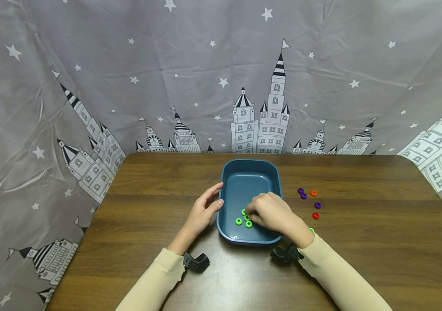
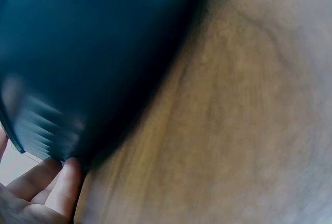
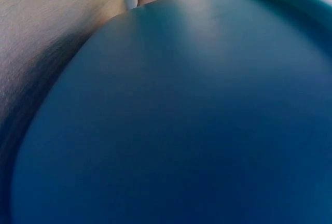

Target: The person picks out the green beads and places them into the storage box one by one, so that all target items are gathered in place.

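A dark blue rectangular box (image 1: 230,179) sits on the table. Inside it, toward the near side, lie several bright green rings (image 1: 238,221). My right hand (image 1: 271,211) reaches over the box's right wall with bent fingers, its fingertips down at the green rings. Whether they pinch one is hidden. Against the box's left wall rests my left hand (image 1: 203,210), thumb and fingers touching it near the rim. In the left wrist view, the left fingers (image 2: 65,187) meet the box wall (image 2: 78,68). The right wrist view is mostly filled by the box's outer wall (image 3: 171,105).
On the wooden table (image 1: 380,224), right of the box, are purple rings (image 1: 318,205), an orange ring (image 1: 313,193) and a red ring (image 1: 316,215). Another green ring (image 1: 312,230) is partly covered by the right wrist. A grey curtain (image 1: 197,56) hangs behind the table.
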A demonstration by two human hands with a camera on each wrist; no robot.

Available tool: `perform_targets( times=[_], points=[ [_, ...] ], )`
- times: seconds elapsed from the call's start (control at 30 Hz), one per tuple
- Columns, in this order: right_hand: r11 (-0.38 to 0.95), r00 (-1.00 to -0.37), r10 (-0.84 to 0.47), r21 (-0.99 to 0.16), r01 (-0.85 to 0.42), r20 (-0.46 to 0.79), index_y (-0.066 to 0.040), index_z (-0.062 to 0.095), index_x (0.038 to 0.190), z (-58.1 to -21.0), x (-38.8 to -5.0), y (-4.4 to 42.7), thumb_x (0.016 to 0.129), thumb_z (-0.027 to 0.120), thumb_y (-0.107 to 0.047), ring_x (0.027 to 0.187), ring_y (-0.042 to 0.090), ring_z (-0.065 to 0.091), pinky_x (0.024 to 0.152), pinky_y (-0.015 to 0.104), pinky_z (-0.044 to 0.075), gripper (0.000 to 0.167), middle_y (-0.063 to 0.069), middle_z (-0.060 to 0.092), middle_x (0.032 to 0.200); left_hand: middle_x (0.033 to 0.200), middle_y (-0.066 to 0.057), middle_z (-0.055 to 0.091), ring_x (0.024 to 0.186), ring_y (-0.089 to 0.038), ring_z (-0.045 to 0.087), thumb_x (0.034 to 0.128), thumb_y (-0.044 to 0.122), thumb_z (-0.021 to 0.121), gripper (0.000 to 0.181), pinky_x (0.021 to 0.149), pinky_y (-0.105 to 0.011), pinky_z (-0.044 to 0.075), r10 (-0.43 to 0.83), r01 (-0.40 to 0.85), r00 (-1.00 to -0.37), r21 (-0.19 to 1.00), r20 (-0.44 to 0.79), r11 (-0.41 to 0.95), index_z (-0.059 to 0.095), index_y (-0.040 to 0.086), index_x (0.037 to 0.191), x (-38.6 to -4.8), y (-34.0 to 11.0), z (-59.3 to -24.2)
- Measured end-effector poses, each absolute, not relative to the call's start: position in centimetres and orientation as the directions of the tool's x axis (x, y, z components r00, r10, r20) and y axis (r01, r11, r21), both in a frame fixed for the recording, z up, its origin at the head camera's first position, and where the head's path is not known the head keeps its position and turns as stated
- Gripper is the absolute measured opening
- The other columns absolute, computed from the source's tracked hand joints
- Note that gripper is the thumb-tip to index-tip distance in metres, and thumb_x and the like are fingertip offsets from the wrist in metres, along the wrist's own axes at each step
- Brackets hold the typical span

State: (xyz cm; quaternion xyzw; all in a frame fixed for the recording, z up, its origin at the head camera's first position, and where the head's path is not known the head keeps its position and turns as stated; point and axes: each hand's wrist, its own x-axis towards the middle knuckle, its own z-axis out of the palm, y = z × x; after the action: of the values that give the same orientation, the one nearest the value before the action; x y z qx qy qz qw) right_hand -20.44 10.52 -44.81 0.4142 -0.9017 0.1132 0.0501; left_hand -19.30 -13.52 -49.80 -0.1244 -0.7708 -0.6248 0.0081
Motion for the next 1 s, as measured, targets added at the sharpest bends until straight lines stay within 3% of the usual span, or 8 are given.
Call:
perform_targets(
  times=[0.23, 0.4, 0.57, 0.77, 0.9, 1.0],
  points=[
    [0.622, -0.639, -0.741, -0.146, -0.769, 0.208, -0.022, 0.078, 0.080, -44.8, -20.5, 10.5, 0.082, 0.077, -0.014, 0.072, 0.014, 0.064, 0.064, 0.031, 0.045, 0.009, -0.007, 0.070, 0.075, 0.150, -0.024, 0.053, 0.134, -0.043, 0.056, 0.0994, 0.005, 0.059, 0.051, 0.103, -0.032, 0.050, 0.176, 0.215, -0.966, 0.964, 0.187, 0.159, 0.049, 0.004, 0.150, -19.5, -13.5, -50.0],
    [0.620, -0.640, -0.733, -0.158, -0.768, 0.232, -0.021, 0.079, 0.084, -44.7, -20.5, 10.6, 0.084, 0.077, -0.015, 0.073, 0.015, 0.066, 0.067, 0.033, 0.049, 0.006, -0.006, 0.071, 0.077, 0.149, -0.025, 0.054, 0.133, -0.043, 0.056, 0.0998, 0.005, 0.058, 0.051, 0.102, -0.033, 0.050, 0.173, 0.215, -0.967, 0.964, 0.187, 0.157, 0.049, 0.004, 0.150, -19.5, -13.5, -49.9],
    [0.582, -0.653, -0.692, -0.297, -0.757, 0.309, -0.014, 0.081, 0.097, -44.8, -20.5, 10.9, 0.088, 0.076, -0.015, 0.082, 0.016, 0.069, 0.076, 0.034, 0.055, 0.010, -0.002, 0.076, 0.088, 0.147, -0.026, 0.055, 0.131, -0.043, 0.058, 0.0997, 0.005, 0.059, 0.051, 0.099, -0.027, 0.051, 0.174, 0.209, -0.968, 0.965, 0.182, 0.158, 0.049, 0.003, 0.150, -19.4, -13.5, -49.9],
    [0.459, -0.651, -0.601, -0.466, -0.756, 0.464, -0.005, 0.080, 0.099, -44.6, -20.8, 12.3, 0.089, 0.074, -0.006, 0.079, 0.016, 0.069, 0.071, 0.035, 0.057, 0.011, 0.004, 0.078, 0.090, 0.149, -0.024, 0.054, 0.133, -0.042, 0.057, 0.0995, 0.007, 0.060, 0.052, 0.102, -0.031, 0.051, 0.184, 0.199, -0.969, 0.965, 0.167, 0.171, 0.049, 0.004, 0.150, -19.3, -13.4, -50.0],
    [0.474, -0.668, -0.518, -0.470, -0.744, 0.535, -0.005, 0.080, 0.097, -44.5, -20.7, 13.8, 0.087, 0.075, -0.003, 0.079, 0.016, 0.069, 0.068, 0.038, 0.058, 0.011, 0.004, 0.077, 0.089, 0.149, -0.023, 0.054, 0.133, -0.041, 0.057, 0.0997, 0.008, 0.060, 0.051, 0.104, -0.037, 0.051, 0.179, 0.200, -0.969, 0.964, 0.168, 0.178, 0.049, 0.006, 0.150, -19.3, -13.4, -49.9],
    [0.498, -0.680, -0.465, -0.467, -0.730, 0.567, -0.006, 0.080, 0.096, -44.4, -20.6, 15.0, 0.085, 0.076, -0.002, 0.078, 0.016, 0.068, 0.064, 0.035, 0.056, 0.012, 0.004, 0.077, 0.088, 0.149, -0.024, 0.055, 0.132, -0.042, 0.058, 0.0997, 0.008, 0.059, 0.051, 0.103, -0.034, 0.051, 0.176, 0.202, -0.970, 0.963, 0.170, 0.180, 0.050, 0.006, 0.150, -19.3, -13.5, -49.9]
  ],
)
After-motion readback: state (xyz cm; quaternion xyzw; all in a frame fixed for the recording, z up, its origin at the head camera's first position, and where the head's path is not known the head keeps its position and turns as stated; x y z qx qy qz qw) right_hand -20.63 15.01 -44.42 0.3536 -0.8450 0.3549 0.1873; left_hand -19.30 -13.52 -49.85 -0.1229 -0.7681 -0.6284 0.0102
